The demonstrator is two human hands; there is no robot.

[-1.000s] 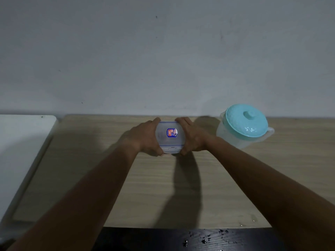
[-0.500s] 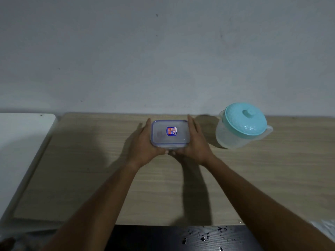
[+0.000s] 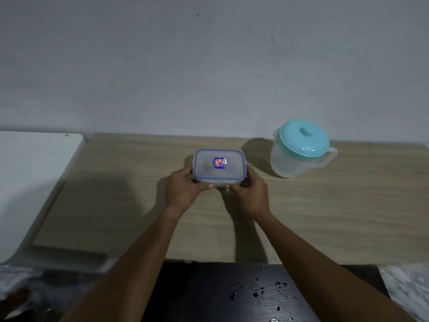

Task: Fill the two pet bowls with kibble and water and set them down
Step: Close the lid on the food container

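Note:
A clear rectangular plastic container [image 3: 220,165] with a blue-rimmed lid and a small red and blue sticker is held over the middle of the wooden table [image 3: 116,194]. My left hand [image 3: 185,189] grips its left near corner and my right hand [image 3: 249,191] grips its right near corner, thumbs on the near edge. A translucent water jug [image 3: 299,148] with a turquoise lid stands to the right, near the wall. No pet bowls are in view.
A white surface [image 3: 30,182] adjoins the table on the left. A dark board [image 3: 232,291] with scattered dark specks lies below the table's near edge. The grey wall runs along the far edge.
Both hands have drawn the container toward me from the back of the table and shifted their grip from its sides to its near corners.

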